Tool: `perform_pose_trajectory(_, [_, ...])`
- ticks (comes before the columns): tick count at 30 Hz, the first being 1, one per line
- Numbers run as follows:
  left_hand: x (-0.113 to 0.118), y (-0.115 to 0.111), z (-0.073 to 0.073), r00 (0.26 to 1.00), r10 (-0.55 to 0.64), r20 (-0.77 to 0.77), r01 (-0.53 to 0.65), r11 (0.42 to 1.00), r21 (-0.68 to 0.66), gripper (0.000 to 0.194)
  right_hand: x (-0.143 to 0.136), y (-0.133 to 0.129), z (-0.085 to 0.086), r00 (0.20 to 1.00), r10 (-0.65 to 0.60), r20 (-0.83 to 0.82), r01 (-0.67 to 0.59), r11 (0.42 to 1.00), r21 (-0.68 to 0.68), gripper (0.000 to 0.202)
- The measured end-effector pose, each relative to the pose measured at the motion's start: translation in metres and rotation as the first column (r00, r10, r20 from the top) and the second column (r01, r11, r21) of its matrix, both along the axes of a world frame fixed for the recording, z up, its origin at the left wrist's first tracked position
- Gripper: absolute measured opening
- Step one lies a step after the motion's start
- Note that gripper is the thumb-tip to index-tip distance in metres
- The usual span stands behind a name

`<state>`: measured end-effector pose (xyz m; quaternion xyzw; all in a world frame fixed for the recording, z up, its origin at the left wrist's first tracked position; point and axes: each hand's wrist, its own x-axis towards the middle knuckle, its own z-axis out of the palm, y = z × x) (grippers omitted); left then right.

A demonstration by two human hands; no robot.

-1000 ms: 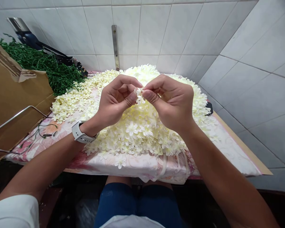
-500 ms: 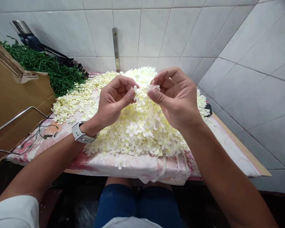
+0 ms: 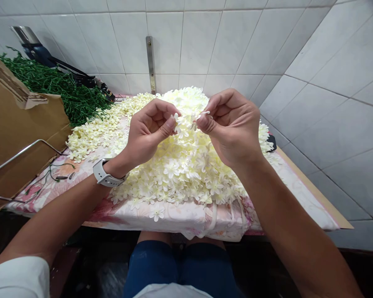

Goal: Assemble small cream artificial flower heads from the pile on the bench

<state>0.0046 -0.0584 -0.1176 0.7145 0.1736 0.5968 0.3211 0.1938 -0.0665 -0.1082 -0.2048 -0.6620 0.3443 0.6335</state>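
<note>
My left hand (image 3: 151,132) pinches a small white artificial flower (image 3: 176,120) between thumb and index finger. Facing it a short way to the right, my right hand (image 3: 233,124) is closed in a pinch on another white flower (image 3: 202,116), its petals poking out past the thumb. The two flowers are apart. Below and behind both hands spreads a big heap of white and pale yellow artificial flowers (image 3: 180,178). One loose flower (image 3: 157,212) lies near the table's front edge.
A floral-covered table (image 3: 118,215) bears the heap. Smaller pale blossoms (image 3: 87,138) lie back left, beside green artificial stems (image 3: 71,95). A cardboard box (image 3: 25,132) and bent metal rod (image 3: 18,154) stand left. Tiled walls rise behind and right; a dark object (image 3: 271,142) sits back right.
The flower in my right hand has turned between the fingertips, and that hand has shifted slightly to the right. My left hand keeps its pinch nearly still.
</note>
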Motion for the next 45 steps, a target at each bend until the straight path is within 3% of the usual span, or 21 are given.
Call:
perform_pose_trajectory(17, [-0.002,0.006,-0.004,1.000,0.000,0.005,0.000,0.999,0.042,0.016,0.001,0.009,-0.001,0.998,-0.035,-0.050,0.038,0.998,0.046,0.041])
perform_pose_trajectory(22, [-0.003,0.012,-0.004,0.998,-0.002,0.060,0.001,1.000,0.012,0.019,0.000,0.011,-0.004,0.996,-0.033,-0.088,0.040,0.996,0.077,0.031])
perform_pose_trajectory(27, [-0.002,0.012,-0.003,0.998,0.025,0.065,-0.025,1.000,0.010,0.020,0.000,0.015,-0.006,0.993,-0.079,-0.090,0.081,0.997,0.019,0.022])
perform_pose_trajectory(32, [-0.001,0.011,-0.003,0.998,0.025,0.061,-0.025,1.000,0.007,0.020,0.000,0.015,-0.005,0.989,-0.128,-0.073,0.127,0.992,-0.018,0.028])
perform_pose_trajectory(41, [-0.001,0.010,-0.003,0.999,0.016,0.039,-0.017,1.000,0.021,0.018,0.004,0.017,-0.007,0.999,-0.016,-0.051,0.022,0.993,0.115,0.022])
perform_pose_trajectory(45, [-0.001,0.010,-0.004,0.999,0.032,0.027,-0.033,0.999,0.016,0.020,0.004,0.022,-0.008,0.999,-0.022,-0.046,0.025,0.998,0.050,0.034])
